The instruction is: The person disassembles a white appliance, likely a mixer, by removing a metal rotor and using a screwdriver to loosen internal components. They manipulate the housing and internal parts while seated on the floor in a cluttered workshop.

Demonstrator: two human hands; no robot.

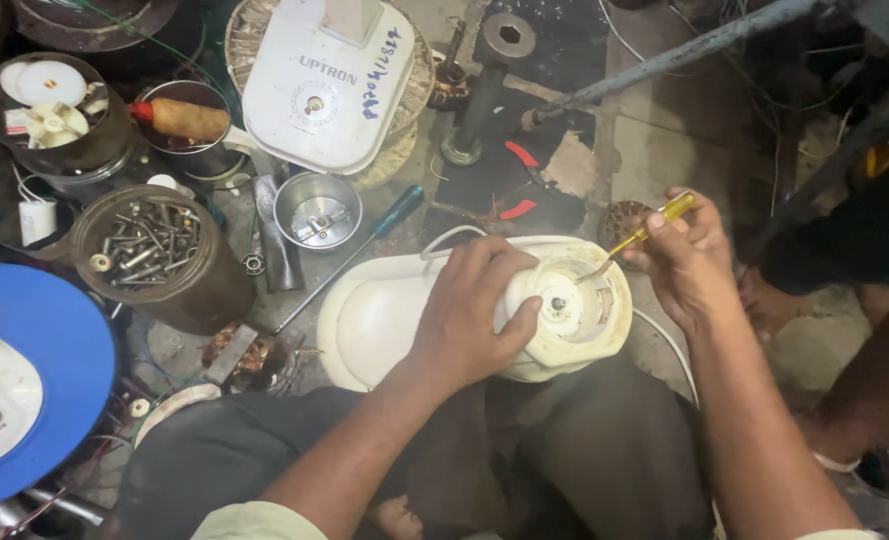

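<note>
Right fingers [665, 225]: pinch yellow-handled screwdriver [637, 238], tip inside white appliance base [565, 305].
Left hand [470, 310]: clamps base on lap.
Risk: tip may slip, gouging plastic or left thumb.
Nearby: jar of screws [150, 245], red pliers [520, 180] on floor.

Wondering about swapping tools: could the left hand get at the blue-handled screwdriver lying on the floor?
Probably yes: the left hand rests on the white housing, and the blue-handled screwdriver lies uncovered just beyond it.
</note>
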